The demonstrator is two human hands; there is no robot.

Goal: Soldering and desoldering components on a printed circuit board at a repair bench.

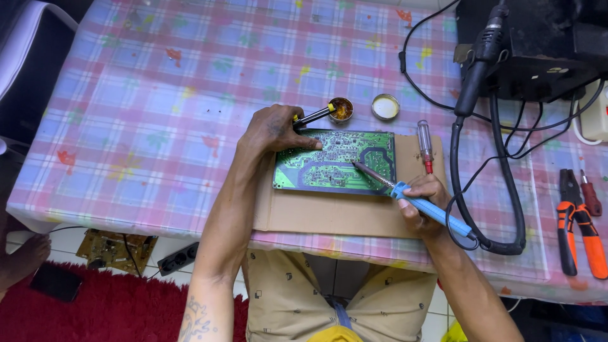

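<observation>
On brown cardboard [329,215], green circuit board [335,160] lies flat.

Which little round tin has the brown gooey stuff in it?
The left tin, beside the left hand, holds amber-brown paste. The other round piece to its right looks pale and shiny inside.

Home repair bench, plaid tablecloth [190,95], soldering station [538,50]
</observation>
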